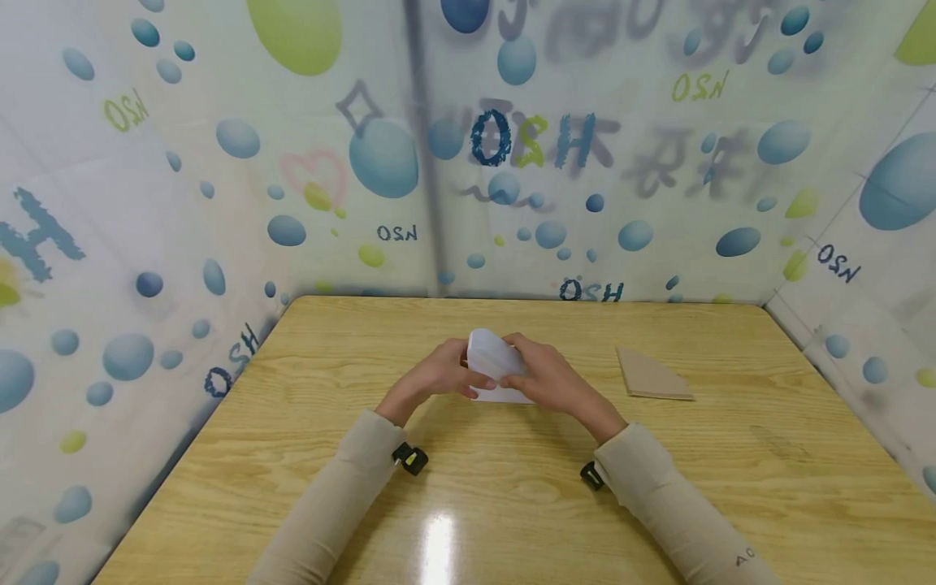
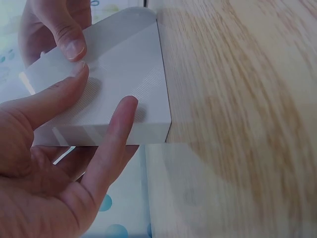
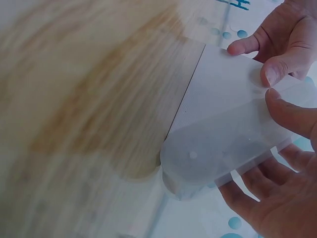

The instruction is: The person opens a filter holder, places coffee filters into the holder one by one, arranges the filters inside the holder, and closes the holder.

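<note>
A white box (image 1: pixel 491 356) with one rounded end is held between both hands above the wooden table, one edge at or near the tabletop. My left hand (image 1: pixel 448 370) grips its left side: in the left wrist view the thumb lies on the broad white face (image 2: pixel 116 64), one finger reaches along the near edge, and others go underneath. On the other side my right hand (image 1: pixel 552 378) holds it with the thumb on top and fingers below. The thumbs nearly meet on the face. In the right wrist view, the rounded end (image 3: pixel 198 158) looks smooth and slightly see-through.
To the right on the table (image 1: pixel 351 341) lies a flat brown cardboard piece (image 1: pixel 653 378) with one slanted side. Printed curtains (image 1: pixel 629 195) enclose the table's back and sides. Small black devices (image 1: pixel 411 459) sit at both wrists, by beige sleeves.
</note>
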Demonstrator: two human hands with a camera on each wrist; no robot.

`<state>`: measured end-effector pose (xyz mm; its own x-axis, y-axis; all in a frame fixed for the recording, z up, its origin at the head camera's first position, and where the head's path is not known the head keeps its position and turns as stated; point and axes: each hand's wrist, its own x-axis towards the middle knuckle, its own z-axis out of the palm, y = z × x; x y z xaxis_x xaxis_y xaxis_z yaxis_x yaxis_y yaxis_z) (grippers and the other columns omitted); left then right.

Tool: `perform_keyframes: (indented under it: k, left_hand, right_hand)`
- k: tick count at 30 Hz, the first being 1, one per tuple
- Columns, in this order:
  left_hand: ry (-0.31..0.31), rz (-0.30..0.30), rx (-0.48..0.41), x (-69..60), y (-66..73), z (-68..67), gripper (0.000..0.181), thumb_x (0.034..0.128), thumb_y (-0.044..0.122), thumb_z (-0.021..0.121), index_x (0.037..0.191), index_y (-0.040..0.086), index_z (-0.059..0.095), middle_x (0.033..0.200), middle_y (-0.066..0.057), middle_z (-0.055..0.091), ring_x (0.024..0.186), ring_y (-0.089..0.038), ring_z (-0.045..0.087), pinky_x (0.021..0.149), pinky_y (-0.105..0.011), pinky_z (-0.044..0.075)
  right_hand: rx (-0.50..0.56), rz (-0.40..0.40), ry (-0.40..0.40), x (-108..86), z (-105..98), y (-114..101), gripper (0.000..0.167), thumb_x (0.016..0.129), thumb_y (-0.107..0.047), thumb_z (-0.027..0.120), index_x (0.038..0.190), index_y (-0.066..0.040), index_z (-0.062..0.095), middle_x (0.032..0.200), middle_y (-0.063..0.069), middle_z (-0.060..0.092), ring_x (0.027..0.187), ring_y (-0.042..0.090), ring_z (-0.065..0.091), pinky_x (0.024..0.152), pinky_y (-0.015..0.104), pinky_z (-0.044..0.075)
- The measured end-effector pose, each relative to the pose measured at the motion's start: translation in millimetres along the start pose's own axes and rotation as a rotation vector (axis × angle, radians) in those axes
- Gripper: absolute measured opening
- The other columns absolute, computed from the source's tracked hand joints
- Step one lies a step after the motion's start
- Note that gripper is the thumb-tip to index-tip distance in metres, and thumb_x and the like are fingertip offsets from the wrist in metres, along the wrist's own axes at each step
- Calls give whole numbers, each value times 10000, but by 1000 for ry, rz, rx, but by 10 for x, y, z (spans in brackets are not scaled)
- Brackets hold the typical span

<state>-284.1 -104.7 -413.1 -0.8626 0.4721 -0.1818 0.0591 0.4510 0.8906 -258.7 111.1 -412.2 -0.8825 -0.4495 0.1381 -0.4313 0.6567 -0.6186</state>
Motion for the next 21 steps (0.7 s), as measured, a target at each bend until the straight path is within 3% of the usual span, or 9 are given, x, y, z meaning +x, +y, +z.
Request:
perform_keyframes:
  k: [11, 21]
  left_hand:
    - [7, -10, -6, -6, -3, 2, 442, 912, 100, 795, 1318, 83, 623, 1158, -139, 701, 934, -226, 705, 743, -358, 639]
    - [8, -3, -9, -5, -17, 3, 432, 914, 112, 795, 1307, 61, 624, 1195, -155, 697, 972, -244, 704, 757, -358, 639]
  right_hand:
    - [1, 4, 3, 2, -97, 4, 506, 930, -159, 784, 1356, -36, 539, 1339, 187, 665, 1207, 332, 659, 991, 516, 555]
    - [81, 56, -21, -2, -211, 70, 493, 934, -189, 771, 1345, -75, 525, 1285, 162, 676, 1123, 297, 669, 915, 482, 586]
